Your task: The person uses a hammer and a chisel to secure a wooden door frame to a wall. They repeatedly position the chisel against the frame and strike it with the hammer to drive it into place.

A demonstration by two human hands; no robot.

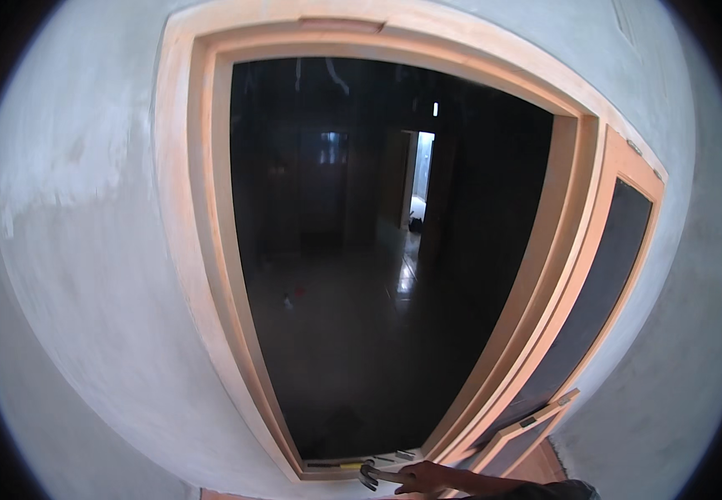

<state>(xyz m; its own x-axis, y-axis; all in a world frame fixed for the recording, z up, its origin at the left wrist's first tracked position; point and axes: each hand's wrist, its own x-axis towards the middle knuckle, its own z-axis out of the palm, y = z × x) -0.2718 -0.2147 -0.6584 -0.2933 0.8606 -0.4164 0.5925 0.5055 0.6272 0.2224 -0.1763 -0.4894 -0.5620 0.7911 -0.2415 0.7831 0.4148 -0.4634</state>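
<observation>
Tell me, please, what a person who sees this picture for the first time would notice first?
The eye falls first on the pale wooden door frame that fills the middle of the view, opening into a dark room with a bright doorway far at the back. An open wooden door with dark panels hangs at its right, and grey plastered wall surrounds it. At the bottom edge, the right hand holds a claw hammer near the threshold.

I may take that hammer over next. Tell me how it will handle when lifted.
The hammer is probably head-heavy: its dark claw head looks like metal, at the end of a slim handle. It should stay stiff, not flex. The right hand wraps the handle near the doorframe foot, so one hand likely suffices. Whether the handle is slippery cannot be told.
</observation>
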